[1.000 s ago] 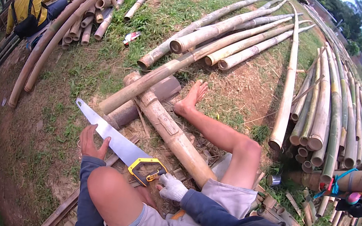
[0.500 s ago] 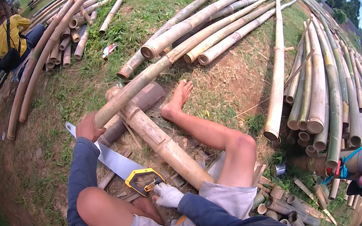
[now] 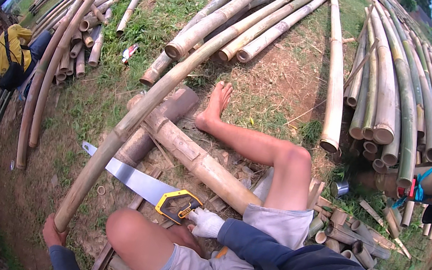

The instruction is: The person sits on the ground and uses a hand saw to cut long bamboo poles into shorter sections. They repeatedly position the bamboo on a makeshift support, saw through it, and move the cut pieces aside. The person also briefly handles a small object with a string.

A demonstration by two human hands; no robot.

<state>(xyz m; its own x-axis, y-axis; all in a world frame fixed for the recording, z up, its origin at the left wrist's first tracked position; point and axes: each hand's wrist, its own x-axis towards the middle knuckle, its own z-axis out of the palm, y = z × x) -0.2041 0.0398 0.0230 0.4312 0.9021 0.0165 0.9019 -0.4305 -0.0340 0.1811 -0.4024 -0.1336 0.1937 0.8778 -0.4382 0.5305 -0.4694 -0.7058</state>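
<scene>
My left hand is closed around the near end of a long bamboo pole, low on the left. The pole slants away from me, over a thick bamboo crosspiece resting on a short dark log. In a white glove, my right hand grips the yellow-and-black handle of a handsaw. The saw blade points left, its tip passing close to the pole, near side of the log. Below the blade, a small pale ring lies on the ground.
Several long poles fan out ahead, and a big bamboo stack stands right. Short offcuts lie beside my right leg. Cut pieces pile up left, near a person in a yellow top. A metal can sits right.
My left hand has moved down and left, and the bamboo pole has slid toward me with it. The handsaw stays in my right hand, nearly unmoved.
</scene>
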